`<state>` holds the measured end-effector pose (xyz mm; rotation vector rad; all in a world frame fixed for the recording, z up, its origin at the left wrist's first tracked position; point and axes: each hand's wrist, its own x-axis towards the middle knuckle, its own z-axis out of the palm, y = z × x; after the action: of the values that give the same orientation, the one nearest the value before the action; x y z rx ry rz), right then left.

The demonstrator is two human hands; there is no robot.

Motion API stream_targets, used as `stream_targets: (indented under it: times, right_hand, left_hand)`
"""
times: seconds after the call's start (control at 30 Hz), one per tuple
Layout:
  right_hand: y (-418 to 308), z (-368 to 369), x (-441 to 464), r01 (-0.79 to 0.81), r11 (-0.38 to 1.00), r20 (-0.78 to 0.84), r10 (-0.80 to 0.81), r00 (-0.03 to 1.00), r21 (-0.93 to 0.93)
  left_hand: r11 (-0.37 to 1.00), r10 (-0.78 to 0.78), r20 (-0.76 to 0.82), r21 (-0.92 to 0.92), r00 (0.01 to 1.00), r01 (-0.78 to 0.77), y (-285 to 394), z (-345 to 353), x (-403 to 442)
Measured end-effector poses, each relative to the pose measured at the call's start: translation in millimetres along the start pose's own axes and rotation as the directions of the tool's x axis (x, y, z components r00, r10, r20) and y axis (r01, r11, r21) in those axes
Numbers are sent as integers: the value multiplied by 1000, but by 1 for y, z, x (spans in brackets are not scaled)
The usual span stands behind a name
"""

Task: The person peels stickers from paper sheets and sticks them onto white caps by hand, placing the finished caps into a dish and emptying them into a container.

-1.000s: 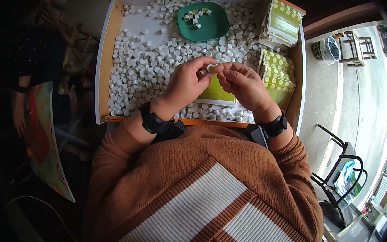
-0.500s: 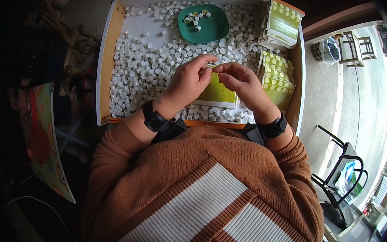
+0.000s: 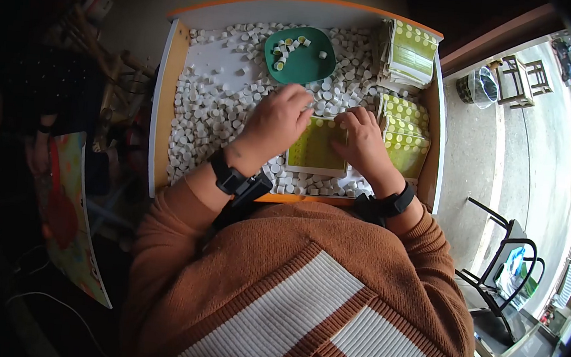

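Note:
Over the left part of a yellow-green sheet (image 3: pixel 314 155) with rows of small round marks, my left hand (image 3: pixel 273 120) is closed, its thumb and fingers drawn together. Something small and pale shows at those fingertips, but I cannot tell whether it is held or lies behind them. My right hand (image 3: pixel 363 141) rests at the sheet's right side, thumb and index finger apart on its surface. Small white caps (image 3: pixel 213 119) lie loose all around the sheet. Beyond my hands, a green plate (image 3: pixel 311 70) carries several caps, some with yellow-green tops.
A shallow tray with an orange-edged rim (image 3: pixel 299 0) encloses everything. Stacked yellow-green sheets (image 3: pixel 413 51) and a second pile (image 3: pixel 404 137) stand along its right side. Another person's dark sleeve (image 3: pixel 47 119) and a colourful board (image 3: pixel 71 222) are at left; a chair (image 3: pixel 503 263) stands right.
My hands, fingertips together before, have separated; the right has come down onto the sheet. A cap now lies at the plate's right side, and the plate's other caps have shifted. The view has tilted slightly.

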<state>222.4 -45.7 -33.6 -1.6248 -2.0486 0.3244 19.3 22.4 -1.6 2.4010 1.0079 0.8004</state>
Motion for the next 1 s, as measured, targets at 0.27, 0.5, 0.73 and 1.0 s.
stream_targets:
  times: [0.27, 0.5, 0.73, 1.0]
  right_hand:
    - [-1, 7, 7, 14, 1000, -68, -13, 998, 13]
    - [2, 9, 5, 17, 1000, -84, -15, 996, 24]
    - [3, 10, 7, 46, 995, -120, -35, 992, 88]
    - [-5, 3, 2, -239, 427, 101, 321, 942, 872]
  left_hand:
    - [991, 56, 3, 121, 998, -56, 10, 23, -16]
    - [983, 22, 17, 181, 1000, -25, -3, 27, -17]
    - [988, 66, 46, 137, 997, -72, -14, 36, -14]
    - [954, -76, 188, -272, 979, 126, -3, 12, -7]
